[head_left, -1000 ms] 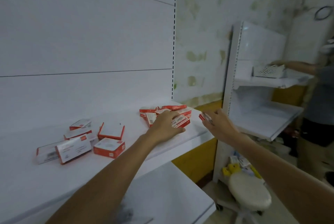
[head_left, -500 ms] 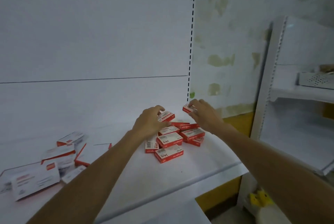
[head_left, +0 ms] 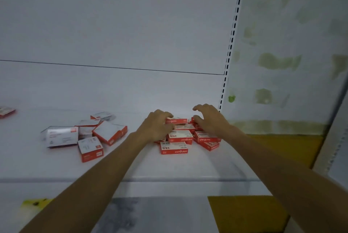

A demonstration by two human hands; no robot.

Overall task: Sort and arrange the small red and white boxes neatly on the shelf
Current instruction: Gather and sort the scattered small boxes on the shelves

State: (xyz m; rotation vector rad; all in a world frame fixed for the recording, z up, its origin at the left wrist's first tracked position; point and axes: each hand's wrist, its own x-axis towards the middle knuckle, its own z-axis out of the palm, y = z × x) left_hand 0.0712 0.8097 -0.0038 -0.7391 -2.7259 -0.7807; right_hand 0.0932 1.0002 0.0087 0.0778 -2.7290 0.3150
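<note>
Two hands meet at the pile of boxes (head_left: 179,136), centre frame on the shelf (head_left: 131,163): my left hand (head_left: 157,126) grips the top box (head_left: 177,121); whether my right hand (head_left: 211,119) holds anything, I cannot tell.

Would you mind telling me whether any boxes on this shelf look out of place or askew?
Yes. The small boxes at the right end of the shelf form a jumbled heap, overlapping at different angles. The larger boxes further left lie scattered and skewed, one propped on its neighbours.
</note>
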